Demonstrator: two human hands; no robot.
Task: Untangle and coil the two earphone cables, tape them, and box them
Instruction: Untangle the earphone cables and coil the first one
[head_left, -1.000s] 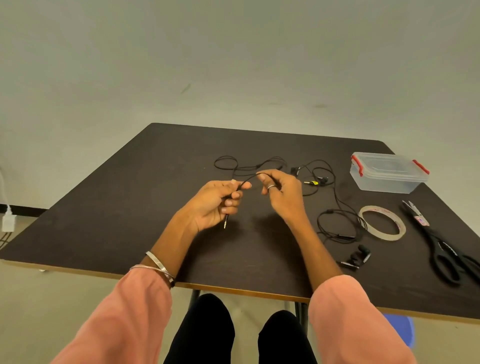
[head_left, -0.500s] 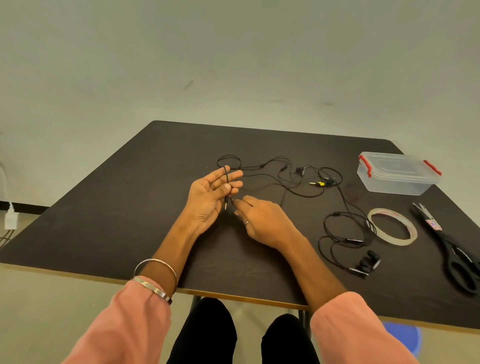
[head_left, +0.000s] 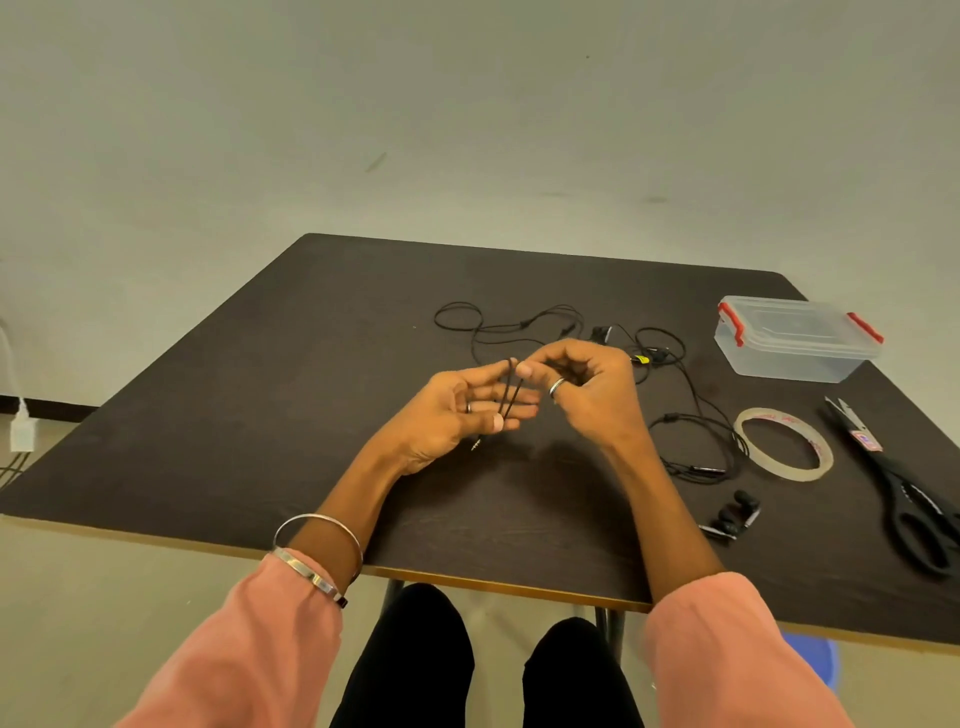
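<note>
On the dark tabletop (head_left: 260, 415) we see a clear plastic box (head_left: 795, 340) with red latches and its lid on, standing at the far right. Nearer us on that side lie a roll of clear tape (head_left: 783, 444) flat on the surface and, just right of it, black scissors (head_left: 906, 493) with their blades pointing away. At the left edge of the view a white plug (head_left: 22, 431) hangs by the wall.

One black earphone cable (head_left: 696, 441) lies loosely looped just left of the tape, touching its rim, with its earbuds (head_left: 732, 517) lying nearer us close to the front edge. More black cable (head_left: 498, 325) sprawls in loose loops beyond the hands, running toward a small yellow tag (head_left: 641, 359) behind our right hand; how the strands join there is hidden.

Our left hand (head_left: 452, 415) is held palm up above the tabletop, fingers mostly straight, with a doubled stretch of cable (head_left: 509, 389) crossing them and the thumb pressing it against the fingers; the metal plug (head_left: 477, 444) hangs below the hand. Our right hand (head_left: 587, 389) is curled, its thumb and forefinger pinching the same cable at the top of the loop, right at the left fingertips. Nothing lies between our hands and the box, tape or scissors.
</note>
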